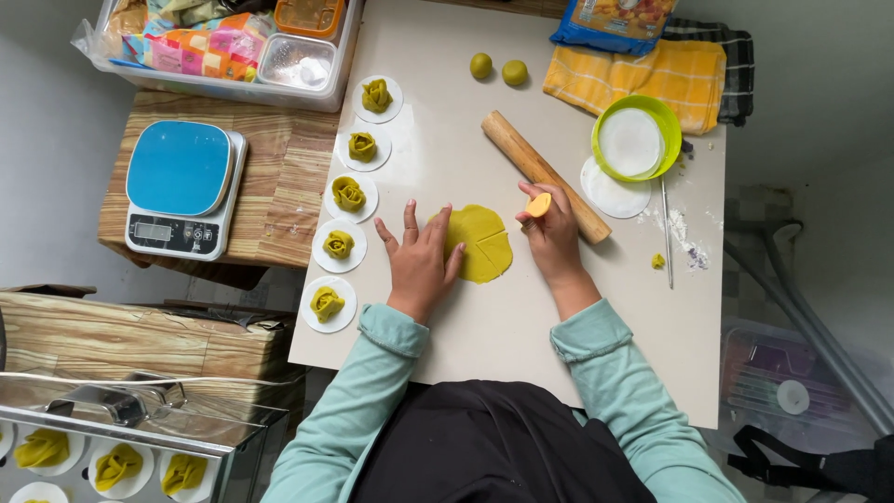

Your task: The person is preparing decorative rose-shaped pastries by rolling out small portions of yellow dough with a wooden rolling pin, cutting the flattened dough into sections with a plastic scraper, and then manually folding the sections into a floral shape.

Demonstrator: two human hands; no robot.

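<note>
Dough disc (484, 244) — flattened, yellow-green, lying on the beige work board (503, 335) just below the near end of the wooden rolling pin (544, 175) — is being divided; cut lines are already showing across its right half. All positions below are given relative to this rolling pin.

Far left of the pin, a blue-topped kitchen scale (183, 188) is sitting on a wooden stand. Above it, a clear plastic bin (223, 42) is holding colourful wrapped packets and lidded tubs, one orange, one clear; printed detail is too small to make out. Between scale and pin, five shaped green dough rosettes (348, 194) are resting on white paper rounds in a column down the board's left edge.

Left hand (419, 261) is lying open and flat, fingers spread, pressing the disc's left edge — grasping nothing. Right hand (554, 233), touching the pin's lower end, is pinching a small orange cutter (538, 204) between fingers and thumb.

Judged step: cutting the disc into sections. The next move is likely calling for a steady hold from the flat hand while the cutter is drawn through the uncut part.

Above the pin, two dough balls (497, 69) are waiting. Right of it, a green bowl (636, 138) of white rounds is standing beside a yellow checked cloth (643, 79), with a blue rectangular packet (610, 23) at the top edge.
</note>
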